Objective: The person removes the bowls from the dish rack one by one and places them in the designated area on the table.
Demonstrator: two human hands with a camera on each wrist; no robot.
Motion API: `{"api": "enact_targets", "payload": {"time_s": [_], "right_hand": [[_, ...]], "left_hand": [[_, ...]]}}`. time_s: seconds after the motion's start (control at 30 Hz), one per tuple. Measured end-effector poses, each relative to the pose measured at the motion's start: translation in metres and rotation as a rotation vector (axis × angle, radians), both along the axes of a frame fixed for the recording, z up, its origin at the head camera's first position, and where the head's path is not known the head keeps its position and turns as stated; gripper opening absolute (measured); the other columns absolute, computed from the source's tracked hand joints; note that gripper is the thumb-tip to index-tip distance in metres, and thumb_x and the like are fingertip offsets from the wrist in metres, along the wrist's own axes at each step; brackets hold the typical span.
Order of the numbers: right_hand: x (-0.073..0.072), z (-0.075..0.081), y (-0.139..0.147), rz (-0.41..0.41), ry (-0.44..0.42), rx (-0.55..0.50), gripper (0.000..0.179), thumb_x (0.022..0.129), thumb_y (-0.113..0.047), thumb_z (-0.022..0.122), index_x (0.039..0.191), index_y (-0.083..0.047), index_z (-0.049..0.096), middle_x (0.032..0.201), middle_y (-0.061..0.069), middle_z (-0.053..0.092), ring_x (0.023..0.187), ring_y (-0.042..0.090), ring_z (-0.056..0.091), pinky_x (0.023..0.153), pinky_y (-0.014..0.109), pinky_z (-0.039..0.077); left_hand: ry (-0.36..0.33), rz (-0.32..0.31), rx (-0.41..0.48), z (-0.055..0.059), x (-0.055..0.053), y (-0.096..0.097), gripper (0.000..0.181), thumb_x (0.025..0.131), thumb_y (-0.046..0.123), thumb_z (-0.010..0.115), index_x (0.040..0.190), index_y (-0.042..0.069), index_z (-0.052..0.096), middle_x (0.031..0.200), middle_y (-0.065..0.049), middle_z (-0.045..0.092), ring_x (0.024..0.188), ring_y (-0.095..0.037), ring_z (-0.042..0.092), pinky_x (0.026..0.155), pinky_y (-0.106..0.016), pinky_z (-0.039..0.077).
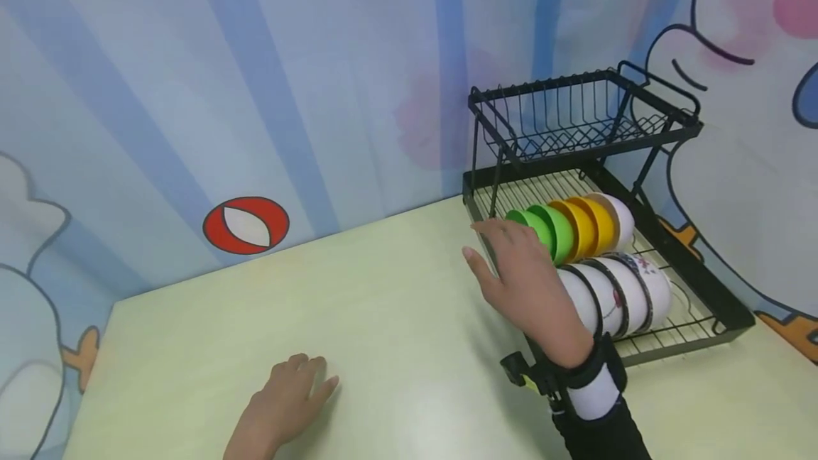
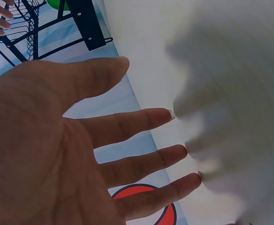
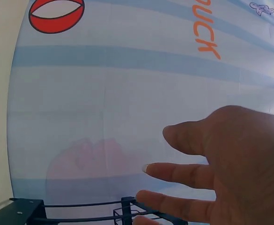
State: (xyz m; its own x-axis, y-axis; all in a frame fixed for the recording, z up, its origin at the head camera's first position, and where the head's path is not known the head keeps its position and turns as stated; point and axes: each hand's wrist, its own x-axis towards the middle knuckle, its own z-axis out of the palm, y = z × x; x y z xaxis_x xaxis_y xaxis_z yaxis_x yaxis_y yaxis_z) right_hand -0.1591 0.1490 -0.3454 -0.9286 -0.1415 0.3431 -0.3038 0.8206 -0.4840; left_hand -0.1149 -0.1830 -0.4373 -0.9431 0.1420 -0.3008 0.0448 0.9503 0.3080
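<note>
My right hand (image 1: pixel 527 286) is held over the left side of a black two-tier dish rack (image 1: pixel 686 240), its fingers extended and holding nothing. Green bowls (image 1: pixel 559 233) stand on edge just beyond it, in a row with yellow bowls (image 1: pixel 591 226) and a white one (image 1: pixel 620 218). In front of them, white dark-rimmed bowls (image 1: pixel 648 289) with a floral print are lined up, partly hidden by the right wrist. My left hand (image 1: pixel 284 400) is low over the table, fingers spread and nothing in them; its palm (image 2: pixel 38 154) fills the left wrist view.
The pale table (image 1: pixel 383 304) meets a blue striped backdrop (image 1: pixel 358 91) printed with cartoon figures and a red ball (image 1: pixel 246 226). The rack's upper basket (image 1: pixel 575 119) rises at the back right. A strap device (image 1: pixel 584 375) is worn on the right wrist.
</note>
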Motion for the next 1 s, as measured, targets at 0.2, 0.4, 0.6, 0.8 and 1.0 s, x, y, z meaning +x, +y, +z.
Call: {"api": "enact_targets", "payload": {"time_s": [0.2,0.4,0.6,0.8,1.0], "right_hand": [[0.001,0.007,0.017,-0.071,-0.073,-0.007,0.047,0.104,-0.034,0.050,0.138,-0.002,0.054,0.144,0.023,0.050,0.133,0.042,0.045,0.109,0.063,0.040],[0.006,0.012,0.027,-0.129,-0.159,0.037,0.050,0.104,-0.036,0.048,0.140,-0.002,0.052,0.142,0.026,0.053,0.126,0.045,0.052,0.102,0.064,0.046],[0.009,0.013,0.033,-0.144,-0.269,0.100,0.056,0.104,-0.043,0.045,0.142,-0.003,0.050,0.135,0.026,0.057,0.110,0.041,0.061,0.087,0.059,0.054],[0.009,0.009,0.042,-0.118,-0.366,0.155,0.053,0.104,-0.041,0.043,0.140,-0.003,0.051,0.124,0.022,0.065,0.094,0.030,0.063,0.075,0.046,0.055],[0.007,0.002,0.049,-0.120,-0.434,0.190,0.055,0.104,-0.041,0.045,0.140,0.000,0.050,0.130,0.025,0.062,0.100,0.033,0.063,0.078,0.048,0.055]], "left_hand": [[-0.008,-0.024,-0.064,-0.003,-0.004,0.000,0.058,0.098,0.037,0.058,0.140,-0.002,0.052,0.145,-0.028,0.043,0.134,-0.052,0.041,0.093,-0.070,0.047],[0.019,-0.071,-0.047,-0.008,-0.002,-0.006,0.077,0.089,0.044,0.070,0.140,-0.009,0.048,0.144,-0.037,0.039,0.131,-0.059,0.038,0.103,-0.068,0.041],[-0.050,-0.068,0.003,-0.011,-0.003,-0.009,0.106,0.074,0.059,0.079,0.146,-0.009,0.040,0.152,-0.041,0.027,0.139,-0.063,0.026,0.109,-0.069,0.034],[-0.094,-0.045,-0.037,-0.010,-0.004,-0.008,0.112,0.068,0.063,0.081,0.149,-0.002,0.039,0.155,-0.037,0.026,0.141,-0.061,0.024,0.104,-0.071,0.039],[-0.084,-0.037,-0.051,-0.011,-0.004,-0.005,0.112,0.068,0.065,0.080,0.149,0.000,0.039,0.154,-0.037,0.028,0.141,-0.060,0.025,0.099,-0.073,0.042]]}}
